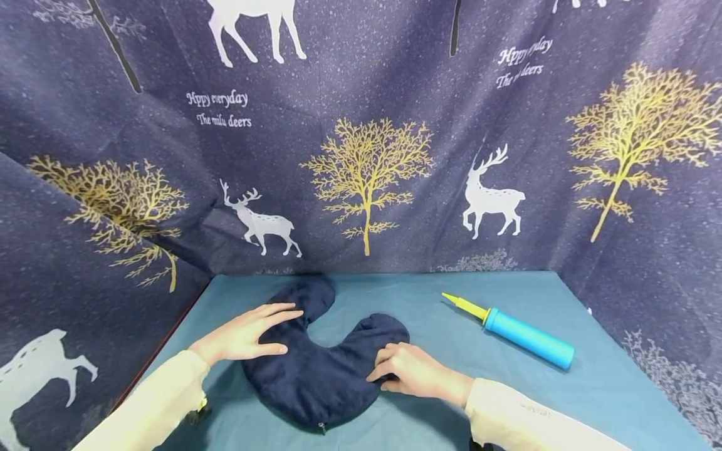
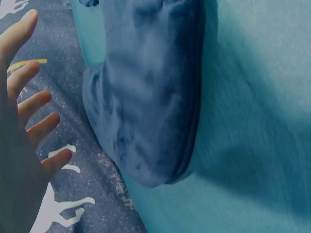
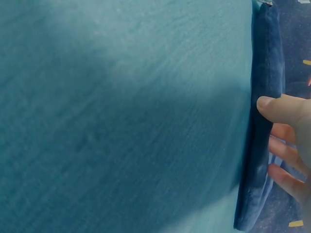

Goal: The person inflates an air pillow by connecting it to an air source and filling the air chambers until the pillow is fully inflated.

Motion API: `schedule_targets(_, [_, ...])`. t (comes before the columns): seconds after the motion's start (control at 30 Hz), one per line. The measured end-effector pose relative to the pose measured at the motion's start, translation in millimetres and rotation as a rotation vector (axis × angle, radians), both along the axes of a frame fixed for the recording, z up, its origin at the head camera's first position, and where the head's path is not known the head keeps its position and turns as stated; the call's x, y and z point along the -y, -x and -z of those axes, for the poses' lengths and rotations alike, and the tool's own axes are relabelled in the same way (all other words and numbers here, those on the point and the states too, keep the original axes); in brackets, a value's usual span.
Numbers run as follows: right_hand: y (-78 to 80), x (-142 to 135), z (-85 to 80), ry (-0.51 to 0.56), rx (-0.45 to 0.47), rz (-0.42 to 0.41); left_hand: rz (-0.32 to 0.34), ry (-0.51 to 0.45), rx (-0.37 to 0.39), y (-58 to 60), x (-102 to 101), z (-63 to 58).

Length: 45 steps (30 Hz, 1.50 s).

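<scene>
Pinching a navy U-shaped neck pillow (image 1: 316, 382) on the teal surface (image 1: 406, 294), a person's right hand (image 1: 408, 371) has thumb and fingers clamped on the pillow's right edge. From here, the left hand (image 1: 245, 336), fingers spread apart, overlaps its left side; a blue-and-yellow hand pump (image 1: 527, 336) lies to the pillow's right.

Place: curtained-off work spot, room type unclear | Walls: dark hanging fabric (image 1: 395, 81) on three sides, printed white deer (image 1: 493, 207), gold trees (image 1: 367, 181), lettering (image 1: 217, 99) | Surface: table (image 1: 429, 300), blue-green cloth (image 1: 609, 388)
</scene>
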State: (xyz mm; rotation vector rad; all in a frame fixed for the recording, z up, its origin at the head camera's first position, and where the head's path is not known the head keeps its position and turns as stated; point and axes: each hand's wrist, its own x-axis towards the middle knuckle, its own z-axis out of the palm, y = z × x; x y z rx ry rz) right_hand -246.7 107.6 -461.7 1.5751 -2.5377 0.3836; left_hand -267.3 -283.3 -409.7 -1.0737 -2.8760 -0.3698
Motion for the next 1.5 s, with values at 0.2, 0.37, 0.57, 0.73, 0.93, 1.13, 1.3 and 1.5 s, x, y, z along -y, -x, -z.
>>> schedule_targets(0.2, [6.5, -3, -1.4, -0.006, 0.013, 0.042, 0.001, 0.008, 0.012, -8.0, -2, 0.8])
schedule_targets(0.37, [16.1, -9, -1.5, -0.001, 0.002, 0.075, 0.015, 0.012, 0.007, -13.4, -5, 1.1])
schedule_targets(0.57, [30.2, -18, 0.2, 0.005, 0.017, 0.119, 0.018, 0.005, 0.015, -16.8, -9, -1.3])
schedule_targets(0.73, [40.7, -23, 1.6, 0.0, 0.058, 0.144, 0.027, 0.012, 0.001, -17.4, -11, -1.7])
schedule_targets(0.93, [53.7, -28, 0.6, 0.015, 0.153, 0.146, 0.047, 0.019, -0.035, -16.9, -12, 0.6])
schedule_targets(1.13, [74.1, -33, 2.3, 0.047, 0.236, 0.132, 0.062, 0.019, -0.046, -16.7, -14, 2.7])
schedule_targets(1.3, [88.2, -37, 4.2, 0.069, 0.28, 0.139, 0.066, 0.023, -0.05, -17.0, -18, 2.9])
schedule_targets(1.5, [102.8, -40, 8.9, 0.105, 0.261, 0.147, 0.069, 0.017, -0.046, -18.1, -19, 3.6])
